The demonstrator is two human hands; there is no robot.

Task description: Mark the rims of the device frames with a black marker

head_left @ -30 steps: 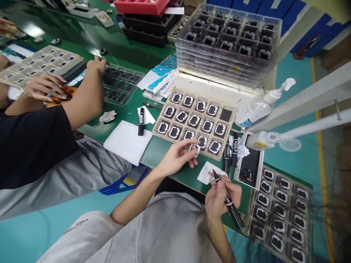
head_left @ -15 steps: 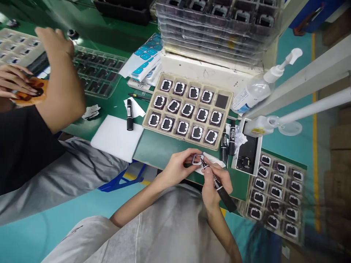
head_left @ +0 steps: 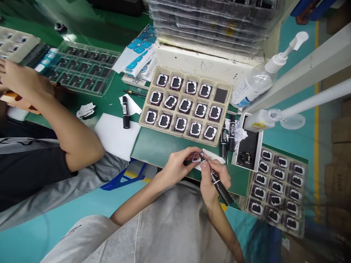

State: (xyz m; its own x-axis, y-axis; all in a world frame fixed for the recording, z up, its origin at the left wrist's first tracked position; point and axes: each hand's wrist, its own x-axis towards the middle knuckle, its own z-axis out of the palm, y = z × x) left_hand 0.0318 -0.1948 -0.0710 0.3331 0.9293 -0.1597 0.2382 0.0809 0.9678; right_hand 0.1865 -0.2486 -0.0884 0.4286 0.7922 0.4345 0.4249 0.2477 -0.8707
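Holding a small rounded frame (head_left: pixel 195 159) just above the near edge of the green table (head_left: pixel 153 146), the left hand (head_left: pixel 178 165) has thumb and fingers pinched around it. The right hand (head_left: pixel 215 179) is curled round a black marker (head_left: pixel 221 188), pen-fashion, nib at the frame. Work on this piece looks under way rather than finished; how much of it has been gone over cannot be told, since fingers hide most of it, as does whether the nib truly touches. Just beyond, the tan pocketed tray (head_left: pixel 173 130) seats fourteen white-rimmed frames, while its far right pocket shows only a dark square pad (head_left: pixel 220 95); whether those frames are done is not visible. On the right, a second tray (head_left: pixel 269 182) bears more frames, its near corner lost in dark blur. At far centre, the stack of clear trays (head_left: pixel 203 33) is cut off above. At left, a co-worker's forearm (head_left: pixel 74 124) shows, the hand partly out of view.
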